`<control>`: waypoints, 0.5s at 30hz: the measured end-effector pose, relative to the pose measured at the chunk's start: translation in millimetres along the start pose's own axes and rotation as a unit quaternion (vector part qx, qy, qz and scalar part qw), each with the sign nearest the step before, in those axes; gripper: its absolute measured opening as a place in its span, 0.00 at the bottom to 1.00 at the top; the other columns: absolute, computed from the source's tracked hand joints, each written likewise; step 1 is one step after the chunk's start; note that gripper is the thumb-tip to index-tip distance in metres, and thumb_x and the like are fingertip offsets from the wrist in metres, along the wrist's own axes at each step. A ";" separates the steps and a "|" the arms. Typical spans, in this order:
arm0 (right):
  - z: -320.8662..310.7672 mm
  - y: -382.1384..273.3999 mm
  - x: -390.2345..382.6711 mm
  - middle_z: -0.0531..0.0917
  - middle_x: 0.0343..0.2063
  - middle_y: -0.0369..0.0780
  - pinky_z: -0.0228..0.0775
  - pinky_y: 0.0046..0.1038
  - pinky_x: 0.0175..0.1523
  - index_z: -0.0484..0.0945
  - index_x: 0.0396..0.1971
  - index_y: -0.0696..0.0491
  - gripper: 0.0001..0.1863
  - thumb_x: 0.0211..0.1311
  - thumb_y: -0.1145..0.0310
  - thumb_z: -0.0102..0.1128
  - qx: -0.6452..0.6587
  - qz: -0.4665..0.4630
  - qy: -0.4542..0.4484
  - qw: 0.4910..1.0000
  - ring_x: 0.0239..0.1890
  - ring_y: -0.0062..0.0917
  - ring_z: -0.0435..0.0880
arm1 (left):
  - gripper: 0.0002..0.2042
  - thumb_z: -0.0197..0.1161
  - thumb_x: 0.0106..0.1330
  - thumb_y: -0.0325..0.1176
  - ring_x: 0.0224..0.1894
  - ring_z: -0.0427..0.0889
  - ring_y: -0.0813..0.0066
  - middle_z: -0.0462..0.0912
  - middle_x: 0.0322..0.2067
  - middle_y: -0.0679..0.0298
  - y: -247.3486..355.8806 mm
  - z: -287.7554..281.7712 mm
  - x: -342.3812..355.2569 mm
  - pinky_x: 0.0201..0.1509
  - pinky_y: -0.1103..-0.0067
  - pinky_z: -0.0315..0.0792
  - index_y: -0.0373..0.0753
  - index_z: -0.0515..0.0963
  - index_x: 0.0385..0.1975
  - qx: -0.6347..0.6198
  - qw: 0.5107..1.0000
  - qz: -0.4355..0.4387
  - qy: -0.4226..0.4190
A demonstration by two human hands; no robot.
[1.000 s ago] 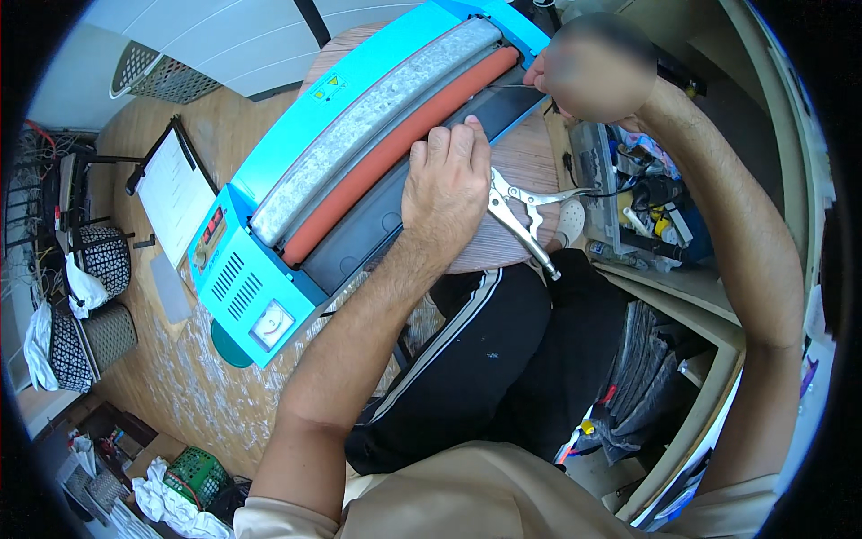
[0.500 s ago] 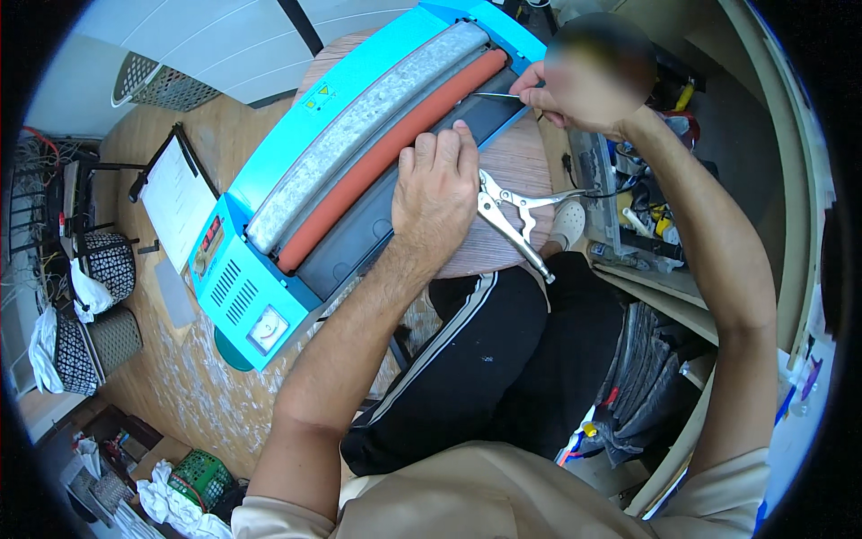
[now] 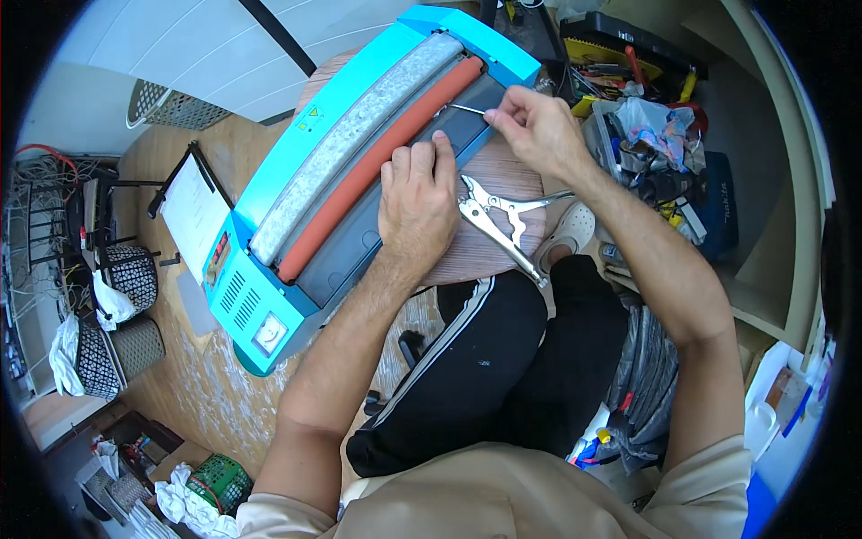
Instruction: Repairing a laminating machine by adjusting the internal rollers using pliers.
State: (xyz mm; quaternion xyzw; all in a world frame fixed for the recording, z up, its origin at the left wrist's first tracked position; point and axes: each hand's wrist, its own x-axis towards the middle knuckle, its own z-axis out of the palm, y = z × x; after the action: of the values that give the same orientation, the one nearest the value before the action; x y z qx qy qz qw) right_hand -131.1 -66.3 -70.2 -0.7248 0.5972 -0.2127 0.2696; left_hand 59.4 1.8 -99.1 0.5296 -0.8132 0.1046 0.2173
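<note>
A turquoise machine [image 3: 269, 193] with a mottled silver roller [image 3: 359, 135] and an orange roller [image 3: 386, 162] lies slantwise on a round wooden top. My left hand [image 3: 417, 198] rests on the dark panel [image 3: 346, 260] beside the orange roller, palm down, fingers extended toward the roller, gripping nothing. Between thumb and fingers, my right hand [image 3: 536, 126] pinches a thin metal rod [image 3: 467, 109] with a bent end. That end meets the machine near the orange roller; exactly what it touches is too small to tell. Locking pliers [image 3: 503, 220] lie with jaws spread on the wood, right of my left hand.
At the right, a clear bin [image 3: 602, 144] holds jumbled items beside a black toolbox [image 3: 620, 40]. A clipboard [image 3: 189, 207] with paper sits left of the machine. Patterned baskets [image 3: 130, 278] stand farther left. My legs are below the wooden top's near edge.
The rod has turned, its held end now lower relative to its tip. My right wrist has shifted with it. My left hand stays on the panel, while the whole view has moved slightly.
</note>
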 end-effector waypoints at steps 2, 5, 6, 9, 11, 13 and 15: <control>10.7 12.3 -3.9 0.82 0.18 0.38 0.69 0.30 0.25 0.79 0.25 0.53 0.12 0.65 0.61 0.62 0.075 0.016 0.012 0.997 0.20 0.27 0.80 | 0.20 0.59 0.62 0.28 0.37 0.68 0.63 0.70 0.40 0.55 -0.5 0.4 -2.0 0.43 0.71 0.66 0.27 0.74 0.55 -0.013 1.000 -0.007 -0.001; 7.2 23.3 3.3 0.79 0.16 0.36 0.65 0.27 0.23 0.76 0.22 0.53 0.14 0.64 0.63 0.63 0.080 -0.032 0.031 0.996 0.17 0.25 0.76 | 0.20 0.59 0.63 0.28 0.38 0.68 0.63 0.71 0.40 0.55 1.7 1.1 -1.0 0.43 0.71 0.66 0.27 0.74 0.55 -0.010 1.000 -0.008 -0.001; 5.8 26.9 6.3 0.78 0.15 0.35 0.63 0.26 0.22 0.75 0.21 0.54 0.15 0.64 0.63 0.63 0.081 -0.056 0.041 0.994 0.15 0.24 0.73 | 0.20 0.60 0.63 0.27 0.38 0.68 0.63 0.71 0.41 0.55 2.7 1.3 -0.5 0.43 0.71 0.66 0.27 0.74 0.55 -0.009 1.000 -0.010 0.000; 3.6 24.2 7.3 0.77 0.14 0.35 0.63 0.27 0.21 0.74 0.20 0.54 0.15 0.65 0.63 0.63 0.044 -0.104 0.064 0.992 0.14 0.24 0.73 | 0.20 0.60 0.63 0.27 0.38 0.68 0.63 0.71 0.41 0.54 2.4 0.4 -1.1 0.43 0.72 0.66 0.27 0.74 0.55 -0.002 1.000 -0.009 -0.001; 0.0 19.5 6.1 0.78 0.13 0.36 0.66 0.31 0.21 0.75 0.20 0.54 0.15 0.65 0.62 0.62 -0.039 -0.148 0.089 0.984 0.14 0.28 0.75 | 0.20 0.60 0.63 0.27 0.38 0.69 0.63 0.71 0.42 0.54 1.7 -0.1 -1.8 0.43 0.72 0.67 0.27 0.74 0.55 0.005 1.000 -0.007 -0.002; -4.6 14.6 7.5 0.78 0.13 0.37 0.68 0.33 0.21 0.75 0.20 0.53 0.15 0.65 0.62 0.61 -0.077 -0.168 0.103 0.977 0.14 0.29 0.77 | 0.20 0.60 0.63 0.27 0.38 0.69 0.63 0.71 0.42 0.54 1.5 -0.5 -1.9 0.43 0.72 0.67 0.27 0.74 0.55 0.009 1.000 -0.004 -0.005; -10.4 8.4 11.8 0.78 0.13 0.37 0.68 0.33 0.22 0.75 0.20 0.53 0.15 0.65 0.62 0.61 -0.093 -0.168 0.068 0.979 0.14 0.29 0.77 | 0.20 0.60 0.63 0.27 0.38 0.69 0.63 0.71 0.42 0.54 2.3 -1.1 -1.7 0.43 0.72 0.67 0.27 0.74 0.55 0.008 1.000 -0.010 -0.007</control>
State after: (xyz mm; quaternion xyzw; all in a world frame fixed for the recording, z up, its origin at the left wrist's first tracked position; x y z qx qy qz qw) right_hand -141.6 -80.5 -67.8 -0.8208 0.5008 -0.2473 0.1196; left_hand 58.2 4.7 -98.8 0.5398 -0.8086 0.1053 0.2089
